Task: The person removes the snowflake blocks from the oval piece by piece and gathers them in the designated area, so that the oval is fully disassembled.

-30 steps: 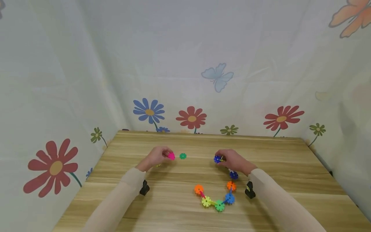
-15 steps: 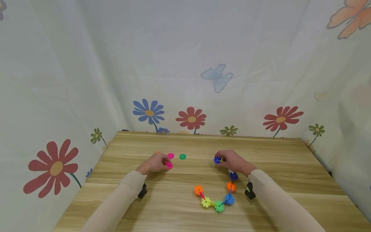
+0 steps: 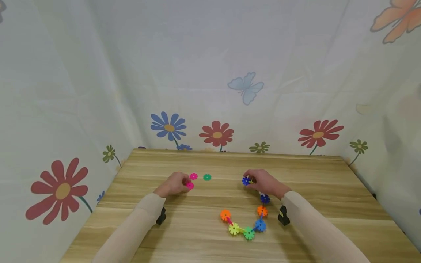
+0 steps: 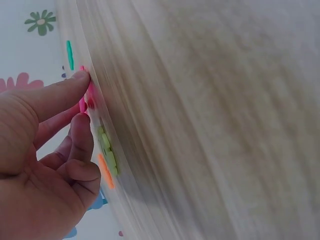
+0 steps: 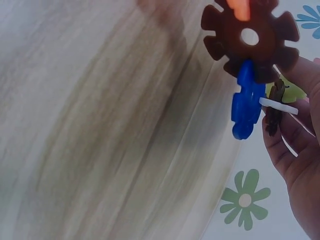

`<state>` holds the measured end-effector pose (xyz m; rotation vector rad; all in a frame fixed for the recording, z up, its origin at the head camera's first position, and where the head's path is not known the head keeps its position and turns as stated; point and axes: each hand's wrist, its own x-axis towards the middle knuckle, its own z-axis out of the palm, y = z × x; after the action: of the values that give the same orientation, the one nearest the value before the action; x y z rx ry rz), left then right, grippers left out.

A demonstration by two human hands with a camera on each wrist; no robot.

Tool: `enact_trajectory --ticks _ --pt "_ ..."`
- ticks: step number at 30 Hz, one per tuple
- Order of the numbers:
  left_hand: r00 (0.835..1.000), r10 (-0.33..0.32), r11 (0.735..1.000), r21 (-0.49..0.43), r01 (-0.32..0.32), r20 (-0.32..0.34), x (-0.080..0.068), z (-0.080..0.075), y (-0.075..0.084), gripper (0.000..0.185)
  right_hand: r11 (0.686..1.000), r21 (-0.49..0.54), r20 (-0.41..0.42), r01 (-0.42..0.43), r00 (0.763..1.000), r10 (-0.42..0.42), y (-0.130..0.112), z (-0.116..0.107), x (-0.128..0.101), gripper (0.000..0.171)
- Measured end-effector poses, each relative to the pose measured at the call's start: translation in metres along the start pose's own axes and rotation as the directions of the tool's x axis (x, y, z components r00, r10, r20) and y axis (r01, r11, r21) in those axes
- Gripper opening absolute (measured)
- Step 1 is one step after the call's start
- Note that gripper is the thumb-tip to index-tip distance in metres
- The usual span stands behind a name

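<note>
Disc chain (image 3: 251, 235) nearest on the tabletop (image 3: 184, 230).
At its one o'clock the right grip (image 3: 264, 181) pinches a dark-blue disc (image 3: 245, 181); at ten, the left grip (image 3: 174, 183) pinches a pink disc (image 3: 190, 186), a second pink disc (image 3: 193, 176) and green disc (image 3: 207, 177) beyond.

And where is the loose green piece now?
In the head view, the green piece lies on the table, right of the loose pink piece, nearer the left hand.

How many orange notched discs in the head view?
2: one orange disc at the chain's left end, another on its right side. The left hand hides a third, which its wrist view shows.
</note>
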<state>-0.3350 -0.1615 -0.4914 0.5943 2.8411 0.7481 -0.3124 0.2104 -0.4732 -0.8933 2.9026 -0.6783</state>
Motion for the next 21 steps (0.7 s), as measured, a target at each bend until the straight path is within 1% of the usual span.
enact_trajectory --ticks 4,7,10,12,15,21 --pt "1.0 0.006 1.0 0.012 -0.006 -0.008 0.0 0.0 -0.002 0.021 1.0 0.007 -0.001 -0.01 1.0 0.01 0.0 0.0 0.001 0.033" --pt "1.0 -0.005 1.0 0.014 0.005 -0.01 0.001 0.0 -0.002 0.021 1.0 0.0 -0.002 -0.017 1.0 0.017 0.0 0.001 0.002 0.033" --pt "1.0 -0.017 1.0 -0.009 0.017 -0.011 0.001 0.001 0.003 0.019 1.0 -0.012 0.0 -0.022 1.0 0.022 0.0 0.002 0.003 0.033" --pt "1.0 -0.014 0.999 -0.041 0.014 -0.016 0.001 0.002 0.008 0.017 1.0 -0.014 0.003 -0.018 1.0 0.018 -0.001 0.002 0.003 0.033" --pt "1.0 0.014 0.996 -0.09 -0.016 -0.025 0.002 0.004 0.02 0.016 1.0 -0.009 0.0 -0.007 1.0 0.007 -0.003 0.003 0.003 0.033" --pt "0.999 0.043 0.98 -0.192 -0.046 -0.023 0.009 0.01 0.053 0.008 1.0 -0.013 -0.017 0.009 1.0 -0.009 -0.003 0.004 0.003 0.032"
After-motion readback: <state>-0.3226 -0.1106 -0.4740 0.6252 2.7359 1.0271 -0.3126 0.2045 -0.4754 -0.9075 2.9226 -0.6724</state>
